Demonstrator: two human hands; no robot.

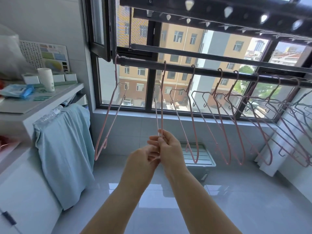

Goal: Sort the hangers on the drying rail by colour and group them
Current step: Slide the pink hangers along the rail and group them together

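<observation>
A dark drying rail [185,68] runs across the window from left to right. Several thin pink hangers hang from it. The leftmost pink hanger [108,115] sits at the rail's left end. The second pink hanger [161,102] hangs edge-on, and my right hand [170,149] grips its lower end. My left hand [143,159] touches the same hanger just below, fingers curled on it. More pink hangers [226,125] follow to the right. Grey-green hangers [297,112] crowd the far right end, partly mixed with pink ones.
A white cabinet [42,102] with a cup, packets and a draped light-blue cloth [64,149] stands at the left. A white slatted stool [200,156] sits on the tiled floor under the window. An overhead rack with white clips [228,12] hangs above.
</observation>
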